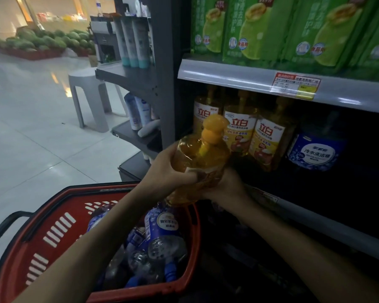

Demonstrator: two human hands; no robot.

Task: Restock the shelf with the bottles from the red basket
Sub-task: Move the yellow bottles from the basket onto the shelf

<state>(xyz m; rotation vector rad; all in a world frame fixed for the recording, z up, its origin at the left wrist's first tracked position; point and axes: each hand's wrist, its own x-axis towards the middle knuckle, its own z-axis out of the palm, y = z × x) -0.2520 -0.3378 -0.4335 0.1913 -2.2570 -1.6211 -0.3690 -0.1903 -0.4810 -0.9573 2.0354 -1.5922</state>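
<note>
yellow bottle (pixel 202 165) is held in both hands, up in the air, just in front of and a little below the shelf row of matching yellow bottles (pixel 241 132). its long axis runs tilted: the orange cap points up and toward that row, and the base points down and back toward the person. the left hand (pixel 168 169) wraps the bottle's shoulder on the side away from the row, fingers curled round it. the right hand (pixel 225 186) cups the lower body on the side nearer the row, fingers curled under the label; its fingertips are hidden behind the bottle. so the bottle sits between the two hands, the left higher and the right lower and closer to the shelf.

the row stands up and to the right of the hands, near them, with the bottle's cap overlapping its leftmost members in view. a blue-labelled bottle (pixel 317 152) stands to the right of the row on the same dark shelf level. whether a free slot lies in front of the row cannot be told in the shadow.

the red basket (pixel 53 215) lies below and to the left of the row, under the forearms, with blue-capped bottles (pixel 162 228) lying inside. by judgement, the next move needs the bottle tipped upright and carried forward and right.
</note>
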